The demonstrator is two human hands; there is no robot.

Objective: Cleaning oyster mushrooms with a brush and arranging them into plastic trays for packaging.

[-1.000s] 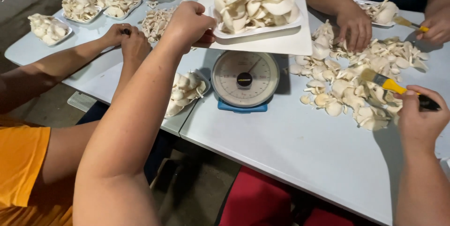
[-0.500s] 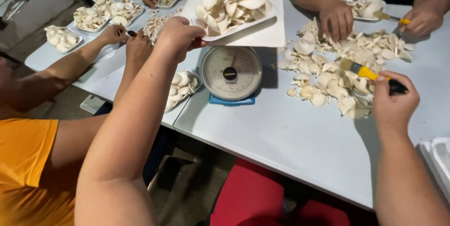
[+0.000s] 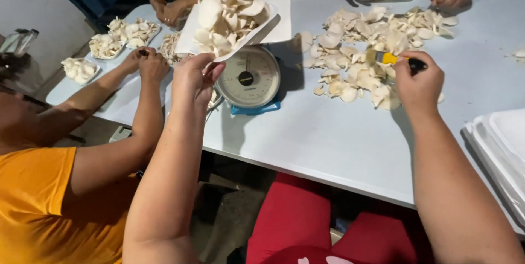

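I see one white tray (image 3: 232, 20) heaped with pale mushroom pieces, tilted above one dial scale (image 3: 249, 78) on the counter (image 3: 339, 132); my left hand (image 3: 194, 78) pinches its near edge. My right hand (image 3: 418, 83) is closed around one yellow-handled knife (image 3: 396, 60) beside one loose mushroom pile (image 3: 372, 39).

Stacked white trays (image 3: 500, 154) cut off at right edge
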